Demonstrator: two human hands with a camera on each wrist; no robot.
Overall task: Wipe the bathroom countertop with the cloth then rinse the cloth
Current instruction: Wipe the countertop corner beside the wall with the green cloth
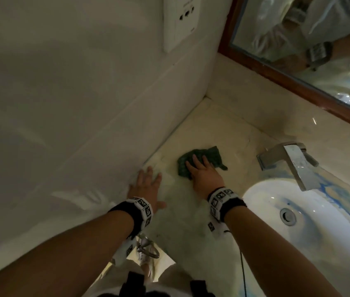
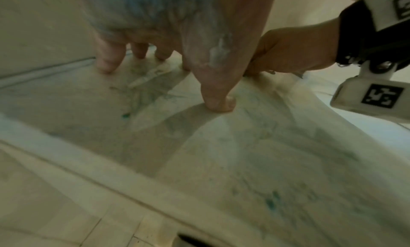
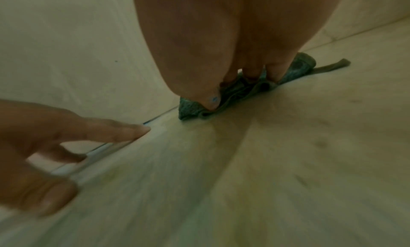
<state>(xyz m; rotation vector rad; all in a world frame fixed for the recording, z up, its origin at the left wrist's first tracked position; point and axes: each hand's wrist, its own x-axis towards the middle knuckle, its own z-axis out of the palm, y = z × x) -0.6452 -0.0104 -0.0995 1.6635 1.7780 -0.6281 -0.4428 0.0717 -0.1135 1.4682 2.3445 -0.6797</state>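
Crumpled green woven cloth, soft, limp and likely damp, lies on the cream marble counter at ten o'clock from the white basin, pinned flat under the right hand, its grip spread, while the left hand, fingers splayed and holding nothing, braces nearby; bunching its middle would lift it best.

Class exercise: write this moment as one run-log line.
stage: wiping | right hand: presses crumpled green cloth flat onto pale marble countertop | left hand: open, braced on countertop by wall | rinse: not yet done

Dim, yellowish light throughout, glare seen on the sink and mirror, soft shadows cast under fingers, wrist views smeared by blur, edges bent by wide-angle distortion
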